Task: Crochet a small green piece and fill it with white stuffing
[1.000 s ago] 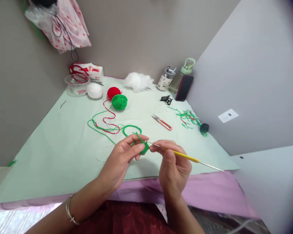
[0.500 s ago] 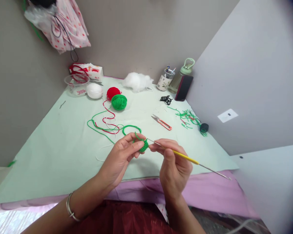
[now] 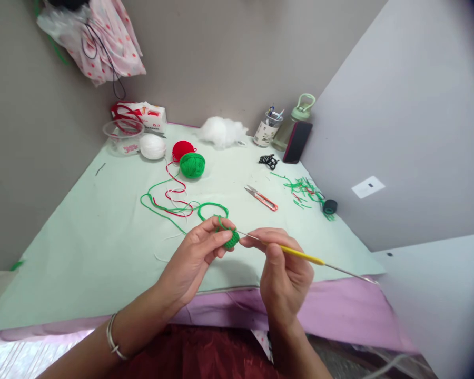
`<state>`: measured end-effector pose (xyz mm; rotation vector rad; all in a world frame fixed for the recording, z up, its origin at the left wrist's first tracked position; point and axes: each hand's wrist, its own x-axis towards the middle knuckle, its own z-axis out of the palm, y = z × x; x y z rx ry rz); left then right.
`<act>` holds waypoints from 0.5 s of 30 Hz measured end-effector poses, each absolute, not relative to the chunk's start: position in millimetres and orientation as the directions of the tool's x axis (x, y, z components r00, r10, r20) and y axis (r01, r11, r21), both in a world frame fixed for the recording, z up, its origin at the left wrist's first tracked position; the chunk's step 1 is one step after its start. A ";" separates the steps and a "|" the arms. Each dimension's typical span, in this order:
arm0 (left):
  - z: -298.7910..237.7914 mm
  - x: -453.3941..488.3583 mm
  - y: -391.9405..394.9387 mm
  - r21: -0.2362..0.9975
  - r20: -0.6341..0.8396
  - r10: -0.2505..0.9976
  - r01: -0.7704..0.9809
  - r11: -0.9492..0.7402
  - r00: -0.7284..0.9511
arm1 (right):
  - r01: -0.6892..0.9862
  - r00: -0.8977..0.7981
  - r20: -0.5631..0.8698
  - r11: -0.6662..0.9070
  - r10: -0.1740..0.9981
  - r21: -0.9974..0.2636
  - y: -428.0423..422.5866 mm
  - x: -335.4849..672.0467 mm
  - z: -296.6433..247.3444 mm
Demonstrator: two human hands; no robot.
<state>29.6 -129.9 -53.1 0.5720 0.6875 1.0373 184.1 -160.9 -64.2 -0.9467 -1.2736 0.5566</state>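
Between the thumb and fingers of my left hand (image 3: 199,255) is a small green crocheted piece (image 3: 232,240). A strand of green yarn runs over that hand's forefinger. My right hand (image 3: 286,273) grips a crochet hook (image 3: 302,255) with a yellow handle and a metal shaft at each end. The hook's near tip meets the upper edge of the green piece; fingers and stitches hide the exact contact. Beyond my hands, loose green yarn (image 3: 212,204) lies in a loop, trailing toward a green yarn ball (image 3: 193,165).
Red (image 3: 183,150) and white yarn balls (image 3: 152,147) sit behind. Thread snips (image 3: 262,198), a black hair clip (image 3: 269,161) and green yarn scraps (image 3: 305,190) lie to the right. White stuffing (image 3: 222,132), a pen cup (image 3: 267,129), a bottle (image 3: 288,129) and a phone (image 3: 297,142) stand near the walls.
The crochet hook's tip has shifted slightly left and down against the green piece, and its far end has risen a little. My right hand has moved slightly right.
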 end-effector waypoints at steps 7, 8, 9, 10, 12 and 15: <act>-48.0 30.6 -130.9 0.759 -0.225 0.923 -0.539 0.366 0.311 | 0.136 0.243 0.560 0.544 0.792 -0.828 -159.4 182.7 -64.4; -47.8 30.5 -131.0 0.772 -0.220 0.929 -0.529 0.352 0.297 | 0.144 0.239 0.564 0.545 0.791 -0.826 -159.5 182.4 -64.1; -47.9 30.4 -131.2 0.787 -0.214 0.936 -0.518 0.334 0.279 | 0.154 0.236 0.568 0.546 0.789 -0.823 -159.6 182.1 -63.6; -48.3 30.4 -131.3 0.801 -0.208 0.943 -0.508 0.316 0.260 | 0.170 0.234 0.574 0.548 0.785 -0.819 -159.8 181.8 -63.0; -50.0 30.4 -131.4 0.827 -0.192 0.953 -0.485 0.285 0.234 | 0.210 0.224 0.595 0.558 0.772 -0.803 -160.5 181.2 -61.5; -53.1 31.0 -132.3 0.862 -0.161 0.966 -0.448 0.238 0.202 | 0.271 0.205 0.633 0.578 0.747 -0.770 -161.6 180.9 -59.5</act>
